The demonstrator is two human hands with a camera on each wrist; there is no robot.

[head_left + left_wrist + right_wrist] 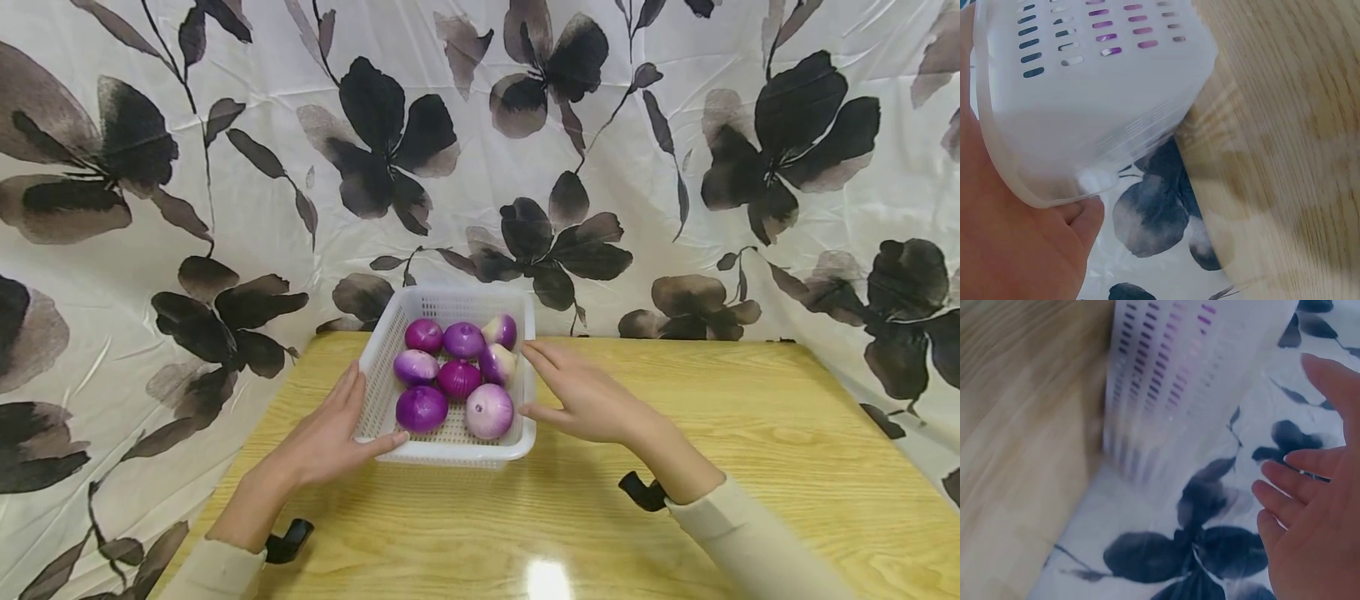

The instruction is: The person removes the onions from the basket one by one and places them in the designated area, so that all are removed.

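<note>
A white slotted plastic basket [450, 454] stands at the far middle of a wooden table [750, 433] and holds several peeled purple onions [459, 377]. My left hand [333, 433] holds its front left corner: the thumb lies over the rim and the fingers run along the outer left wall. In the left wrist view the basket's rim [1010, 169] presses into my left hand [1016, 244]. My right hand [585, 393] hovers by the basket's right wall with straight fingers. In the right wrist view my right hand [1316, 512] is spread and apart from the basket [1172, 375].
A white cloth with dark flower prints [675, 125] hangs behind the table and drapes past both sides. The table's back edge runs just behind the basket. Bare wood [525, 533] lies in front of and to the right of the basket.
</note>
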